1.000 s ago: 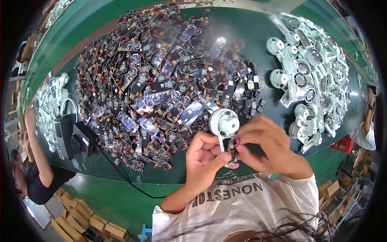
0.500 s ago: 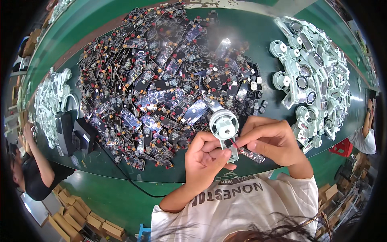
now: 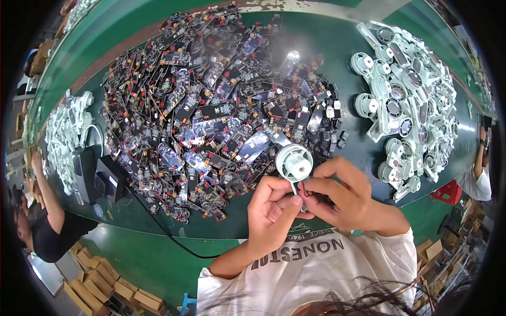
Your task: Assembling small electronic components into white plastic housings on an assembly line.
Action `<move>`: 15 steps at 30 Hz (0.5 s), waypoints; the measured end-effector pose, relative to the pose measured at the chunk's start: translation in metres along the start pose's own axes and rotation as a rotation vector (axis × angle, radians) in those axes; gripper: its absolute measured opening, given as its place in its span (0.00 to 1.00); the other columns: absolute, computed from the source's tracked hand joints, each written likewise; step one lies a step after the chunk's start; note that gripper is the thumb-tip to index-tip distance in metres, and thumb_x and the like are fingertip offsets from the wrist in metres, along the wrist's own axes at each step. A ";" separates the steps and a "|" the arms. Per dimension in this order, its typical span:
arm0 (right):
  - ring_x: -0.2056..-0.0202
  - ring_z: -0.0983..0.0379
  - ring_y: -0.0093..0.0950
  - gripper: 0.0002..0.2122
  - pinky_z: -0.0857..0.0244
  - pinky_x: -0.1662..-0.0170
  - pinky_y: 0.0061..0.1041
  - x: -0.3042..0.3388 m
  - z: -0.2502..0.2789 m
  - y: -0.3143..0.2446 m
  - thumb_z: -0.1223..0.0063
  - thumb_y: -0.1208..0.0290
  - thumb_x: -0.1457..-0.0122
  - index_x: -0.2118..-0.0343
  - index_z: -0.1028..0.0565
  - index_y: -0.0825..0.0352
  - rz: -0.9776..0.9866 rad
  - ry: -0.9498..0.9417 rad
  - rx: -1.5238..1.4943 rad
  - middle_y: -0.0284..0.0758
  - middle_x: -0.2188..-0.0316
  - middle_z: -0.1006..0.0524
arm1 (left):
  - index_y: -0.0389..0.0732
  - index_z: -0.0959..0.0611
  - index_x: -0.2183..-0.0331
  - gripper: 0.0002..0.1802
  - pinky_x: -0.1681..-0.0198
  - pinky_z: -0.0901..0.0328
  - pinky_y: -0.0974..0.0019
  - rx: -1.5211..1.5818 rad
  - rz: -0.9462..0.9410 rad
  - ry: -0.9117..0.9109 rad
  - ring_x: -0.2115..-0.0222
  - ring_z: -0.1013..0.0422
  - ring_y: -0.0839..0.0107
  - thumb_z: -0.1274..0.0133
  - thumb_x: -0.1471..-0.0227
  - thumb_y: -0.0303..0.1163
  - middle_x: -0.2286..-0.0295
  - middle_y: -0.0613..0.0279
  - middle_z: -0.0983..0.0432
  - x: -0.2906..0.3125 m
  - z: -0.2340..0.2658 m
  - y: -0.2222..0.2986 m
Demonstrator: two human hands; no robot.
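Observation:
Near the table's front edge, my left hand (image 3: 274, 215) is closed around the handle of a pale green handheld fan housing (image 3: 294, 163). The housing's round, spoked head points away from me, and its narrow handle is mostly covered by my fingers. My right hand (image 3: 340, 195) pinches close against the handle, just below the round head. A short red wire (image 3: 302, 189) shows at its fingertips. Under the right palm a dark part, seemingly a small circuit board, is almost hidden.
A broad heap of small circuit boards (image 3: 211, 113) covers the middle of the green table (image 3: 327, 47). Pale fan housings lie piled right (image 3: 403, 100) and left (image 3: 68, 131). Black box-shaped devices (image 3: 87, 174) stand left, with a black cable (image 3: 168, 234). Another person's arm (image 3: 50, 195) is far left.
My right hand has closed in toward the handle, and the circuit board visible beneath it before is now mostly hidden. The housing has turned and shifted slightly right.

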State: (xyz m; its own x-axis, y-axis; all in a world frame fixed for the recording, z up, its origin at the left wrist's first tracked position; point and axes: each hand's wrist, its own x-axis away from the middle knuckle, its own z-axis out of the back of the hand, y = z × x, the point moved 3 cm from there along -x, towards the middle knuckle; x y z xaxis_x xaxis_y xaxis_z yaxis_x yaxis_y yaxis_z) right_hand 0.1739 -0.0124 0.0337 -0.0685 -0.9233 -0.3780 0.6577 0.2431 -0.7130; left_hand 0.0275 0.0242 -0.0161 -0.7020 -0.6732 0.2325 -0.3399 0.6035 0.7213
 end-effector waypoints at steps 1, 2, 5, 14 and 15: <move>0.76 0.31 0.28 0.12 0.36 0.76 0.23 0.001 -0.001 0.001 0.36 0.82 0.60 0.70 0.24 0.71 -0.013 0.005 -0.045 0.35 0.73 0.30 | 0.34 0.36 0.58 0.11 0.60 0.24 0.65 0.012 -0.008 0.000 0.58 0.27 0.69 0.56 0.43 0.17 0.58 0.52 0.29 0.000 -0.001 0.001; 0.76 0.31 0.28 0.12 0.36 0.76 0.23 0.001 -0.002 0.002 0.36 0.82 0.60 0.70 0.24 0.71 -0.013 0.005 -0.045 0.35 0.73 0.30 | 0.34 0.36 0.58 0.11 0.60 0.24 0.64 0.025 -0.017 0.001 0.58 0.27 0.69 0.55 0.43 0.17 0.58 0.53 0.29 0.000 -0.002 0.001; 0.77 0.32 0.27 0.12 0.37 0.77 0.23 0.001 -0.001 0.002 0.36 0.81 0.61 0.70 0.24 0.71 0.009 0.028 0.008 0.35 0.73 0.30 | 0.33 0.36 0.58 0.11 0.59 0.24 0.64 -0.011 -0.049 0.022 0.58 0.27 0.69 0.55 0.43 0.18 0.58 0.52 0.29 0.001 -0.002 0.002; 0.80 0.35 0.25 0.13 0.40 0.80 0.20 0.001 -0.002 0.001 0.34 0.78 0.61 0.69 0.23 0.72 0.170 0.085 0.143 0.34 0.74 0.30 | 0.32 0.36 0.58 0.11 0.60 0.24 0.65 0.014 -0.048 0.010 0.59 0.26 0.69 0.55 0.43 0.18 0.57 0.51 0.29 0.002 0.000 0.003; 0.79 0.35 0.25 0.14 0.40 0.80 0.21 0.002 -0.002 -0.001 0.35 0.76 0.61 0.69 0.23 0.73 0.234 0.089 0.198 0.34 0.74 0.31 | 0.32 0.36 0.58 0.11 0.60 0.24 0.65 0.015 -0.048 0.009 0.59 0.26 0.69 0.55 0.43 0.18 0.57 0.51 0.29 0.002 0.001 0.001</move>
State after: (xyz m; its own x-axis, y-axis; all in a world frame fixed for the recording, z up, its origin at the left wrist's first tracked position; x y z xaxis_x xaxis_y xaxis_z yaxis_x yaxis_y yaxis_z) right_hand 0.1714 -0.0141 0.0328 0.0423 -0.8172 -0.5748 0.7960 0.3753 -0.4750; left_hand 0.0252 0.0239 -0.0153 -0.6794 -0.7050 0.2036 -0.3820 0.5767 0.7222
